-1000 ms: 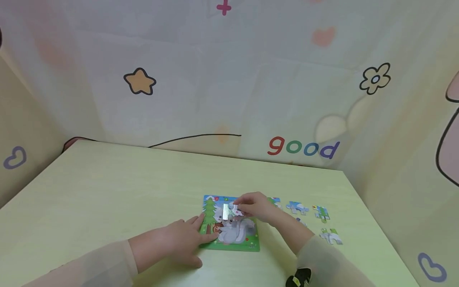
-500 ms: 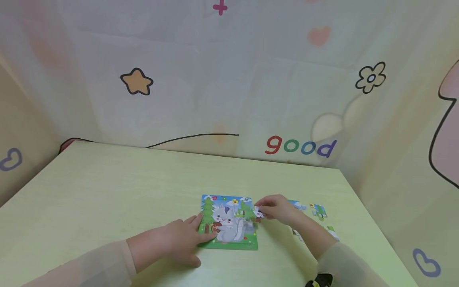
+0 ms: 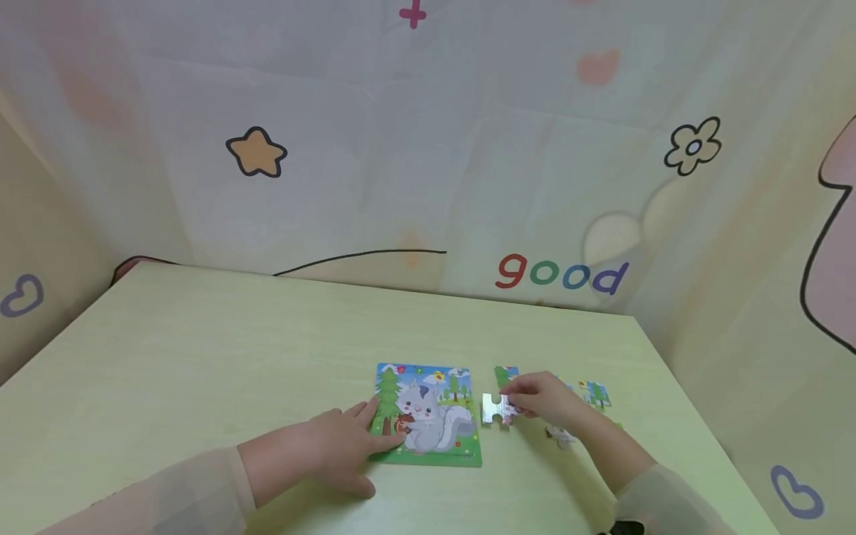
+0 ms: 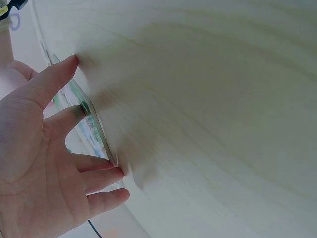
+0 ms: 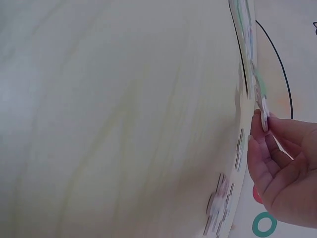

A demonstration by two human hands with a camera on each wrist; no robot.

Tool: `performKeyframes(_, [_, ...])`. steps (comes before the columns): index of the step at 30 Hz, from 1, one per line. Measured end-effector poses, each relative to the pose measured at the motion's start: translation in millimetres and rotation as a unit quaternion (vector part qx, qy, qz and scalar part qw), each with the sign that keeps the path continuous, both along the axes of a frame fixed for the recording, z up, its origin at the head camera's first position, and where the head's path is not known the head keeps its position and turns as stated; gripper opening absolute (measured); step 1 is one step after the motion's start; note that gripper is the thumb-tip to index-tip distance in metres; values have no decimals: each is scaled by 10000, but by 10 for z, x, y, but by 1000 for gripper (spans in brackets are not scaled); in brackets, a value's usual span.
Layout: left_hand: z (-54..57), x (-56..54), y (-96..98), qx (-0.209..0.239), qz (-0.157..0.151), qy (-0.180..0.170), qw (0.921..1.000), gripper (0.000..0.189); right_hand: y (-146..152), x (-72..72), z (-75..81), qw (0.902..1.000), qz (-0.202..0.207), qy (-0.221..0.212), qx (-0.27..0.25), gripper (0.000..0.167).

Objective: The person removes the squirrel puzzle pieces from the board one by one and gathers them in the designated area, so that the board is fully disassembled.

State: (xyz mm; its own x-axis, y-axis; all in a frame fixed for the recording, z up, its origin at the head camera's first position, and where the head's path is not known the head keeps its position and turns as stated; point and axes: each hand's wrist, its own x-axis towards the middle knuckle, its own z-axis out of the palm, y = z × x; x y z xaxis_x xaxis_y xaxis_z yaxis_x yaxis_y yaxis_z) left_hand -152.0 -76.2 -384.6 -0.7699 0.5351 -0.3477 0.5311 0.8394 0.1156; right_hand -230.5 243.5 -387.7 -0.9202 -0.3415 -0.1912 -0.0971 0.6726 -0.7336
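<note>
Prob. placing step: R hand (image 3: 551, 401) pinches piece (image 3: 491, 410) just R of board (image 3: 435, 460), L hand (image 3: 339, 449) splayed, gripping nothing, on its L edge; next likely needs aligning.

Free room behind puzzle (image 3: 431, 422), pieces (image 3: 595, 392) rightward

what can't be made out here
Head view: print on the held piece, mostly lost in glare
Head view: some loose pieces, partly behind the right hand and forearm
Left wrist view: much of the puzzle board, behind the left hand
Right wrist view: loose pieces' prints, blurred
</note>
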Motion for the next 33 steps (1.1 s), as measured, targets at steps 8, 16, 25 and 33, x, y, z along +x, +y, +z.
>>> performKeyframes(8, [-25, -8, 1, 11, -2, 7, 10000, 70, 95, 41, -21, 9998, -160, 30, 80, 17])
performKeyframes(16, [-39, -7, -4, 37, 11, -12, 10000, 70, 156, 36, -54, 9988, -118, 245, 404, 14])
performKeyframes(25, [-48, -24, 10, -45, -51, 23, 10000, 69, 207, 61, -61, 9968, 179, 471, 627, 12])
performKeyframes(33, [-41, -24, 19, -79, -47, 16, 10000, 69, 191, 98, -32, 9893, 206, 793, 1206, 9])
